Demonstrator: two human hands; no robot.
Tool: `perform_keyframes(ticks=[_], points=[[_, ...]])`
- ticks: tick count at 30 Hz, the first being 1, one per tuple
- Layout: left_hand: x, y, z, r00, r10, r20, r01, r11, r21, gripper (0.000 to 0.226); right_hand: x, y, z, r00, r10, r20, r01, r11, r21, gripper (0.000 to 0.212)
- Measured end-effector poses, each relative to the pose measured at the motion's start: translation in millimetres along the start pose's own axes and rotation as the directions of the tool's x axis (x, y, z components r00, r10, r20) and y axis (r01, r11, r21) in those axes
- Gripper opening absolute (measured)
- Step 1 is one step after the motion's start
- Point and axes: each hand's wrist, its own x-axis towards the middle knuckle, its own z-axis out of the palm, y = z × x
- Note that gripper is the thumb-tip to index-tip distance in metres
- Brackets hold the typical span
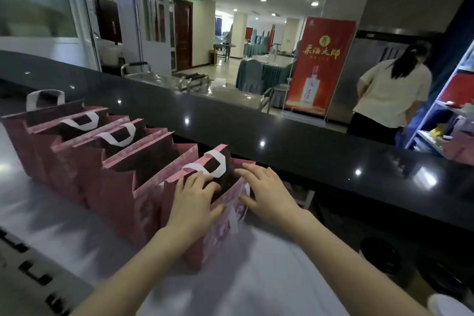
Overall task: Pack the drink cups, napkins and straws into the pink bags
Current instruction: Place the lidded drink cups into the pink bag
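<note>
**Head view – task progress**

The pink bags [77,161] are standing in a row on the tabletop [51,226], just beside the raised black counter [295,133]. All are upright with their mouths open. The nearest bag [220,228] is being handled at its mouth. The left hand [195,197] is lying over the left rim with its fingers [205,182] lightly bent; whether they are pinching the paper cannot be told. The right hand [266,192] is resting on the right rim, fingers spread and relaxed, holding nothing.

No drink cups, napkins or straws are showing anywhere. The bag interiors are reading as dark, so their contents cannot be confirmed. As a judgement, the operator is spreading the mouth ready for loading, and packing is largely outstanding.

**Head view – materials and shapes**

The bags are appearing as stiff printed paper, rectangular, with creased gusset sides and serrated top edges. Flat white strip handles [213,164] are looping above the rims. The tabletop is showing a dull grey metallic sheen; the counter is glossy, reflecting ceiling lights.
</note>
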Motion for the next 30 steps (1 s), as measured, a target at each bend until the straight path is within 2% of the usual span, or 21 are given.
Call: perform_keyframes(ticks=[6, 9, 12, 16, 22, 28, 30], points=[[-5, -13, 16, 0.998, 0.047, -0.036, -0.049, 0.997, -0.06, 0.015, 28, 8, 31, 0.997, -0.06, 0.058, 0.065, 0.994, -0.088, 0.058], [-6, -12, 16, 0.991, 0.09, -0.103, -0.098, 0.992, -0.082, 0.007, 30, 17, 36, 0.99, -0.128, 0.066, 0.137, 0.978, -0.157, 0.047], [-9, -9, 20, 0.977, 0.165, -0.132, -0.179, 0.979, -0.099, 0.009, 21, 28, 35, 0.986, -0.16, 0.049, 0.166, 0.97, -0.18, 0.03], [-15, -4, 24, 0.962, 0.227, -0.15, -0.247, 0.959, -0.14, 0.01, -10, 46, 26, 0.991, -0.135, -0.003, 0.133, 0.983, -0.13, 0.014], [-21, 36, 36, 0.934, 0.324, -0.151, -0.353, 0.903, -0.247, 0.01, -79, 72, 3, 0.998, -0.062, 0.009, 0.062, 0.991, -0.119, 0.017], [-16, 87, 45, 0.913, 0.387, -0.125, -0.407, 0.862, -0.303, 0.01, -142, 97, -20, 0.996, -0.004, -0.095, -0.006, 0.994, -0.108, 0.01], [-13, 99, 47, 0.911, 0.393, -0.124, -0.412, 0.87, -0.271, 0.011, -156, 103, -23, 0.996, 0.03, -0.084, -0.039, 0.993, -0.112, 0.02]])
